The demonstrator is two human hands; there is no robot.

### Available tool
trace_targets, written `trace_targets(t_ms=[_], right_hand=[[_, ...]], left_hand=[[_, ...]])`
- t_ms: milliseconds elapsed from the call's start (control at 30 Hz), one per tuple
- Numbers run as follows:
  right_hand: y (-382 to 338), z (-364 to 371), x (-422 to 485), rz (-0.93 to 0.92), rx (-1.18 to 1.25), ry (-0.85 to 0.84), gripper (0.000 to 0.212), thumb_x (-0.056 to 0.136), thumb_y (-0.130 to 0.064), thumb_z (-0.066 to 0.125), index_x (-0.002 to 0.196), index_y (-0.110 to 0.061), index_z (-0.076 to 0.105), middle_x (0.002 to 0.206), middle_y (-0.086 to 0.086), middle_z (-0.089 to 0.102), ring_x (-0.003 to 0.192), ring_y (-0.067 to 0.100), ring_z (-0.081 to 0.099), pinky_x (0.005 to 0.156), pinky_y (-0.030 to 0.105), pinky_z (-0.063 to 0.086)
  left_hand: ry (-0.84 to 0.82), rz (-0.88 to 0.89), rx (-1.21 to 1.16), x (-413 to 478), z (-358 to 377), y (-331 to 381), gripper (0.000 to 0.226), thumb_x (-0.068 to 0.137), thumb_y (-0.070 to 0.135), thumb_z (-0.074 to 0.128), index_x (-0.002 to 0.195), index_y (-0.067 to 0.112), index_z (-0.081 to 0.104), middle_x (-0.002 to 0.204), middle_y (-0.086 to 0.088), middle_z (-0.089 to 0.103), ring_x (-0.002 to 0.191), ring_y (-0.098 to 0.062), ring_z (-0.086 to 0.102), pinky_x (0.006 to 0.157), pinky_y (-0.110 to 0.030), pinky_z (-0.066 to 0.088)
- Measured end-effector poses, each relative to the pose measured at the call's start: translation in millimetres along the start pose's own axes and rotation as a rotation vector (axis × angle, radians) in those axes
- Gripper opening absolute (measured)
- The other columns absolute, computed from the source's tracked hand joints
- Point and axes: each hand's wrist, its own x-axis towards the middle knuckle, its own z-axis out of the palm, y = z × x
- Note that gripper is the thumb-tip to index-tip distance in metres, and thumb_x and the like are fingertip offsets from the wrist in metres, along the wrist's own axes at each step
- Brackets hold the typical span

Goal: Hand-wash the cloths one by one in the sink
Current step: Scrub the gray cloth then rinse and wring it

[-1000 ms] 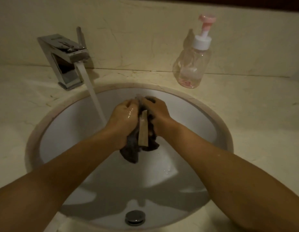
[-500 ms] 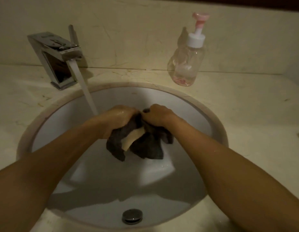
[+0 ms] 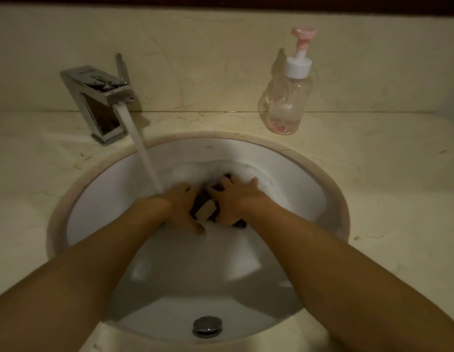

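Dark cloth pressed to the far side of the sink — both our hands on it.

The cloth lies low on the white basin's far wall, mostly covered, its tan label showing between our hands. Our right hand presses it with fingers straight and spread; our left hand lies flat on its left part, fingers extended, not curled round it. The water stream lands at our left hand's far edge. The chrome tap stands on the desk far left — a clear pump bottle far right; the drain plug sits nearest us.
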Motion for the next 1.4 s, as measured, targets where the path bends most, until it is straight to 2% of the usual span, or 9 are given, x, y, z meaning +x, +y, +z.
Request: trace_targets(t_ms=[67,167,400,567,767,1000,1133,1233,1400], right_hand=[[-4,8,2,0.007,0.007,0.148,0.069,0.095,-0.046,0.06,0.156,-0.032,0.03,0.158,0.008,0.026,0.146,0.035,0.024,0.103,0.067,0.035],[-4,9,5,-0.001,0.058,0.235,0.046,0.1,-0.044,0.055,0.14,-0.023,0.046,0.147,0.011,0.044,0.136,0.036,0.04,0.088,0.056,0.042],[-2,-34,3,0.109,1.031,0.325,0.034,0.11,-0.015,0.036,0.129,0.003,0.058,0.13,0.022,0.059,0.116,0.034,0.055,0.098,0.036,0.04],[4,-41,-3,0.158,1.303,0.448,0.043,0.107,-0.039,0.04,0.133,-0.009,0.058,0.131,0.012,0.06,0.119,0.028,0.057,0.107,0.044,0.044],[-34,-47,-24,-0.027,1.387,0.446,0.039,0.094,-0.064,0.058,0.099,-0.027,0.067,0.098,-0.003,0.072,0.091,0.017,0.07,0.09,0.04,0.059],[-9,-46,-27,0.151,1.513,0.478,0.055,0.093,-0.054,0.064,0.134,-0.017,0.06,0.125,0.005,0.068,0.113,0.027,0.065,0.102,0.046,0.053],[-28,-48,-42,0.034,1.651,0.243,0.029,0.099,-0.052,0.061,0.098,-0.023,0.061,0.097,0.003,0.07,0.091,0.022,0.07,0.08,0.033,0.059],[-38,-48,-38,-0.004,1.59,0.287,0.029,0.096,-0.053,0.064,0.09,-0.025,0.062,0.099,0.004,0.071,0.092,0.021,0.069,0.089,0.038,0.059],[0,-45,-26,0.067,1.635,0.52,0.044,0.1,-0.048,0.061,0.131,-0.018,0.065,0.125,0.003,0.069,0.114,0.022,0.065,0.108,0.045,0.05]], left_hand=[[0.0,-0.041,0.076,0,4,-2,0.103,0.077,0.059,0.075,0.157,0.026,0.019,0.157,-0.002,0.024,0.144,-0.028,0.028,0.114,-0.043,0.035],[0.038,-0.019,0.039,-2,4,-5,0.093,0.075,0.062,0.076,0.151,0.032,0.031,0.151,-0.001,0.026,0.141,-0.027,0.031,0.111,-0.044,0.039],[0.387,-0.088,-0.428,6,-9,-11,0.062,0.09,0.061,0.043,0.142,0.028,0.044,0.139,-0.006,0.055,0.128,-0.036,0.051,0.107,-0.051,0.042],[0.434,-0.137,-1.384,9,-27,24,0.052,0.083,0.062,0.056,0.116,0.023,0.068,0.107,-0.003,0.074,0.099,-0.026,0.07,0.094,-0.044,0.054],[0.757,-0.106,-1.384,0,-35,15,0.029,0.107,0.026,0.042,0.105,0.009,0.065,0.083,0.007,0.064,0.085,-0.013,0.068,0.07,-0.019,0.056],[0.54,-0.004,-1.408,-14,-18,40,0.036,0.103,0.051,0.042,0.124,0.028,0.061,0.112,0.001,0.067,0.102,-0.016,0.065,0.087,-0.033,0.054],[0.679,-0.122,-1.208,-13,-34,24,0.027,0.108,0.021,0.04,0.12,0.009,0.061,0.104,-0.003,0.065,0.097,-0.02,0.063,0.079,-0.028,0.05],[0.658,-0.116,-1.249,-8,-35,11,0.024,0.104,0.016,0.048,0.092,0.009,0.068,0.095,-0.01,0.068,0.11,-0.034,0.062,0.086,-0.024,0.051],[0.366,-0.073,-1.625,-17,-28,43,0.037,0.103,0.044,0.044,0.117,0.019,0.068,0.107,-0.01,0.075,0.103,-0.03,0.07,0.093,-0.046,0.056]])
